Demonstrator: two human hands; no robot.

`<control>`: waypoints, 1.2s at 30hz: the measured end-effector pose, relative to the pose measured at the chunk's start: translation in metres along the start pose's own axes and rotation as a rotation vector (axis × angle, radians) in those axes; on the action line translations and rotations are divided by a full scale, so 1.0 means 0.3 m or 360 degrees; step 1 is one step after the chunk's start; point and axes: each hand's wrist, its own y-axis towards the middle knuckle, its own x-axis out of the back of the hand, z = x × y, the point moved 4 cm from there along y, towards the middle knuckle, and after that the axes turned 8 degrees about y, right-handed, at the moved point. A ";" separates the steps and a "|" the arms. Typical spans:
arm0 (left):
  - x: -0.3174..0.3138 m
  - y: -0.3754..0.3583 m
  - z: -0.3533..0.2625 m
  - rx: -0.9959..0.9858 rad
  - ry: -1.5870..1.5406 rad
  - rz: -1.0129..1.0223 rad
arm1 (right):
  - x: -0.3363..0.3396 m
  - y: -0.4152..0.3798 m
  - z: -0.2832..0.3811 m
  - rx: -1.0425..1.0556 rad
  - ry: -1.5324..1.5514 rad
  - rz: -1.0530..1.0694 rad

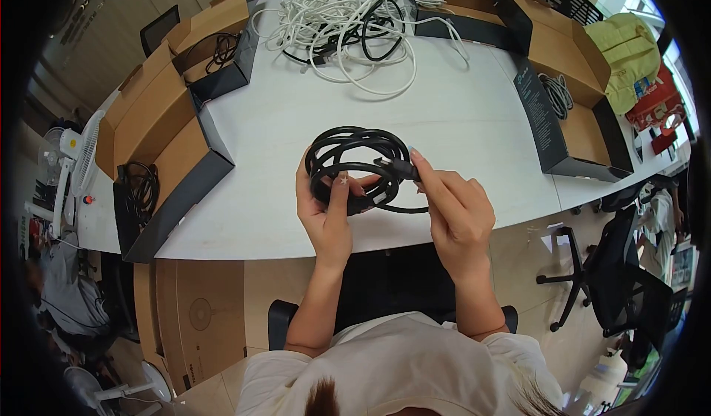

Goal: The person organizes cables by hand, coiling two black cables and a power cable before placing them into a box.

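Observation:
A coiled black cable point(355, 136) is held up over the near part of the white table point(281, 149). My left hand point(326, 220) grips the coil from its left side, with the thumb across the loops. My right hand point(455, 205) pinches a black plug end point(404, 168) of the same cable at the right side of the coil. Part of the left fingers is hidden behind the loops.
A tangled pile of white cables point(341, 23) lies at the table's far side. Open boxes with black cables point(141, 194) stand at the left; one box point(563, 160) at the right holds a grey cable point(555, 94). A fan point(74, 157) is far left.

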 end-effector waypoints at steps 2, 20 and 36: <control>-0.012 -0.007 -0.038 0.0165 -0.0059 -0.0019 | -0.003 -0.001 0.000 -0.0002 -0.0049 0.0059; -0.041 -0.016 -0.014 -0.0194 0.0451 0.0251 | 0.004 0.037 -0.073 -0.0371 0.0571 -0.0172; -0.063 -0.012 0.016 0.0005 0.0372 0.0197 | -0.028 0.054 -0.075 -0.0337 0.0450 -0.0031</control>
